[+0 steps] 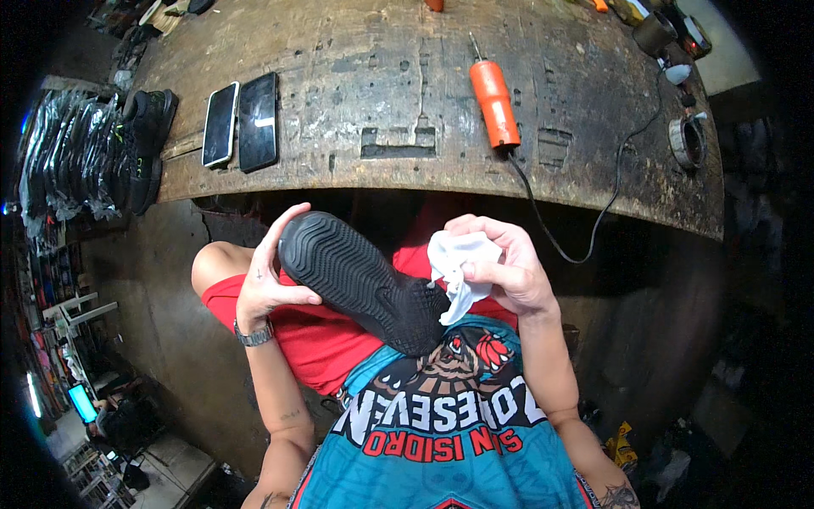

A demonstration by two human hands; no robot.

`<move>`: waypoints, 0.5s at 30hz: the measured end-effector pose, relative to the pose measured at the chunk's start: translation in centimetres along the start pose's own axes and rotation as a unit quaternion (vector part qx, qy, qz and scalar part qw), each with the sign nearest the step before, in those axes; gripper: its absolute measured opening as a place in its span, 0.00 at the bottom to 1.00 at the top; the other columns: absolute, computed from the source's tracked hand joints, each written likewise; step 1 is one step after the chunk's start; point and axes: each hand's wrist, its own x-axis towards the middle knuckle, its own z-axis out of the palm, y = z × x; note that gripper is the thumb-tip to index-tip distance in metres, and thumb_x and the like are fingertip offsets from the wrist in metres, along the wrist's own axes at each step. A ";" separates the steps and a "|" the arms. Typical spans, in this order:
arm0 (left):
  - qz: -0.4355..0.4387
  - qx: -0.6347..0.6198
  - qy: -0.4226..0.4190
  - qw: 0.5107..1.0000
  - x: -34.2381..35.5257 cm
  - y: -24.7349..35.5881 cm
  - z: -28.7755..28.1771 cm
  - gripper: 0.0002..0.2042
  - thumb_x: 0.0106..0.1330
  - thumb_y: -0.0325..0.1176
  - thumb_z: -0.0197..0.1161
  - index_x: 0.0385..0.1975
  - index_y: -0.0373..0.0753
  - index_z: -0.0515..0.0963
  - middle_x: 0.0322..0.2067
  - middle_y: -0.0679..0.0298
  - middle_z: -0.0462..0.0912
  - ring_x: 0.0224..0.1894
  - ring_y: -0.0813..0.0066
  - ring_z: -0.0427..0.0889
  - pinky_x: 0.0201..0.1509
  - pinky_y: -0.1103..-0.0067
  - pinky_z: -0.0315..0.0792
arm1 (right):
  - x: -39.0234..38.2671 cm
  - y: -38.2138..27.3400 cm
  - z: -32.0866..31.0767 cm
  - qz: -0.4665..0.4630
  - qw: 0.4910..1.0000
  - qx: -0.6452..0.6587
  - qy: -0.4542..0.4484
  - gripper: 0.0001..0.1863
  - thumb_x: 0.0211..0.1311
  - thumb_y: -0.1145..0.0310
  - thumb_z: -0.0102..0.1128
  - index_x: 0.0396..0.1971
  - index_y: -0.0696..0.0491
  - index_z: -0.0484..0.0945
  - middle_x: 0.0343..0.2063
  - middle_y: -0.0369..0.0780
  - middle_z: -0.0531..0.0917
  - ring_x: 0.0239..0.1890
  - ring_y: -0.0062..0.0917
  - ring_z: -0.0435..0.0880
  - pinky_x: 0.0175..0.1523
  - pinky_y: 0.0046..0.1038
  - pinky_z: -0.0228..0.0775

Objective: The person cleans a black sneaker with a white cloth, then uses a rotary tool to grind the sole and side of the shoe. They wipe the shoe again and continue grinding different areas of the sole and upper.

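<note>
In the head view, the left hand (261,287) is gripping the rounded upper-left end of a black shoe (343,267), its thumb and fingers spreading wide around opposite edges. The shoe is lying across the person's lap, over the red shorts (309,343), with its wavy-ridged sole facing up and its other end pointing toward the teal shirt (365,462). The right hand (517,276) is pinching a crumpled white cloth (462,259), thumb closing against curled fingers, just beside that lower end. The cloth is overlapping the shoe's edge here; whether it is pressing on it, I cannot tell.

For wiping, which this looks like, the left hand should be bracing the shoe firmly against the lap, while the right should be folding the cloth into a flatter pad and working along the grooves, turning to a clean face as it soils.

On the workbench (339,97) beyond, two smartphones (259,123) and an orange corded power tool (493,102) are lying well apart from the shoe.
</note>
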 end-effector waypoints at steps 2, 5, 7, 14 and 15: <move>-0.016 -0.034 0.001 0.999 -0.6 -0.4 -0.4 0.62 0.28 0.28 0.89 0.73 0.36 0.59 0.65 0.59 0.72 0.67 0.68 0.70 0.75 0.72 0.60 | 0.2 0.2 -0.4 -0.042 0.998 -0.047 0.006 0.18 0.50 0.76 0.69 0.42 0.63 0.82 0.44 0.44 0.85 0.45 0.27 0.86 0.54 0.30 0.78; -0.003 -0.063 -0.006 0.998 -1.0 -1.0 -0.7 0.62 0.27 0.27 0.89 0.71 0.38 0.59 0.64 0.59 0.72 0.68 0.68 0.70 0.75 0.70 0.60 | -0.2 -0.1 -1.0 0.001 0.991 -0.132 0.003 0.13 0.51 0.74 0.70 0.37 0.61 0.83 0.40 0.43 0.86 0.44 0.25 0.86 0.54 0.30 0.77; -0.004 -0.046 -0.001 0.999 -1.0 -1.0 -0.8 0.60 0.25 0.31 0.91 0.67 0.38 0.61 0.60 0.59 0.73 0.65 0.68 0.71 0.73 0.70 0.63 | 0.1 -0.6 -1.1 0.031 0.983 -0.182 0.001 0.11 0.54 0.75 0.69 0.38 0.61 0.82 0.35 0.40 0.87 0.40 0.23 0.86 0.51 0.28 0.78; -0.018 0.022 -0.020 0.999 -1.3 1.0 0.0 0.62 0.22 0.43 0.92 0.66 0.34 0.64 0.55 0.58 0.75 0.59 0.67 0.75 0.68 0.70 0.66 | 8.9 -3.3 -0.2 -0.152 0.864 -0.478 0.036 0.24 0.61 0.64 0.70 0.54 0.60 0.79 0.43 0.43 0.84 0.47 0.22 0.82 0.53 0.29 0.76; -0.019 0.031 -0.019 0.999 -1.4 1.2 0.2 0.62 0.22 0.43 0.92 0.66 0.33 0.65 0.56 0.57 0.75 0.60 0.66 0.75 0.68 0.70 0.67 | 9.6 -3.6 0.2 -0.181 0.850 -0.487 0.084 0.29 0.59 0.62 0.71 0.58 0.59 0.76 0.48 0.46 0.82 0.52 0.28 0.81 0.56 0.31 0.75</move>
